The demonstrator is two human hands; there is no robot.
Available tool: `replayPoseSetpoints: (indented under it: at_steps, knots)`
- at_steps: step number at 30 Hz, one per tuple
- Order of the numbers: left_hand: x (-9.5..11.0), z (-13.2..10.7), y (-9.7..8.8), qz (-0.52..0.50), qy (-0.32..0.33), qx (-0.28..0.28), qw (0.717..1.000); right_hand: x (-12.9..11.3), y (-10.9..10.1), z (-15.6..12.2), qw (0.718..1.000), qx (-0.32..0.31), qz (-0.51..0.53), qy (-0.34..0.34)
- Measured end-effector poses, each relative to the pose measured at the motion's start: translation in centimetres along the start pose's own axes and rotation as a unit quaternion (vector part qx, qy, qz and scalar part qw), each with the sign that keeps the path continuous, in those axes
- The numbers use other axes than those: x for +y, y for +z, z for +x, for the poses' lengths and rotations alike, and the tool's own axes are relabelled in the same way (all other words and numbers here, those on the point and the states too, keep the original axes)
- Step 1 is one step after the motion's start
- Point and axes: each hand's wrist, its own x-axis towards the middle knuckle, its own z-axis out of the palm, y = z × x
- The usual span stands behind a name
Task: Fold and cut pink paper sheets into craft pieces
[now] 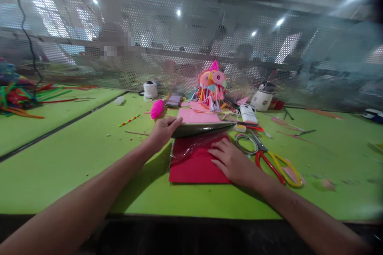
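My left hand (pixel 163 132) pinches the left edge of a lifted stack of paper with pink sheets (pixel 199 116) on top and a dark underside. Beneath it, red paper (pixel 196 173) lies partly under a clear plastic sleeve (pixel 188 147). My right hand (pixel 231 159) rests on the red paper and plastic, its fingers spread and pointing left. Just right of that hand lie scissors (pixel 271 159) with red and yellow handles, beside a grey coil (pixel 247 143). The lifted stack hides the far part of the red paper.
A tasselled paper ornament (pixel 213 87) stands behind the stack. Near it are a bright pink skein (pixel 157 109), a white power bank (pixel 248 113) and a white pot-like item (pixel 263 96). Colourful strips (pixel 20 97) pile up at left. A perforated metal screen (pixel 179 48) borders the green table (pixel 89 135).
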Motion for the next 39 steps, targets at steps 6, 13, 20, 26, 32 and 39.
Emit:
replayPoseSetpoints:
  at_steps: [6,13,20,26,32,39]
  knots:
    - [1.1,-0.6,0.0,0.07,0.065,-0.084,0.992,-0.3,1.1,0.8,0.994,-0.03,0.092,0.044]
    - [2.3,-1.1,-1.9,0.144,0.115,-0.257,0.949,-0.2,1.3,0.2,0.985,-0.006,0.16,0.061]
    - [3.4,-2.5,-1.2,0.294,0.127,-0.274,0.907,-0.8,1.2,0.3,0.986,0.022,0.152,0.065]
    - [2.7,-2.3,-0.5,0.228,0.141,-0.204,0.942,-1.3,0.8,0.3,0.985,0.027,0.154,0.069]
    - [2.2,-2.0,-0.6,0.207,0.16,-0.172,0.95,-2.1,0.0,0.0,0.981,0.077,0.168,0.055]
    - [3.2,-2.6,-1.4,0.235,0.166,-0.289,0.913,-1.7,-0.8,-0.2,0.953,0.222,0.192,0.073]
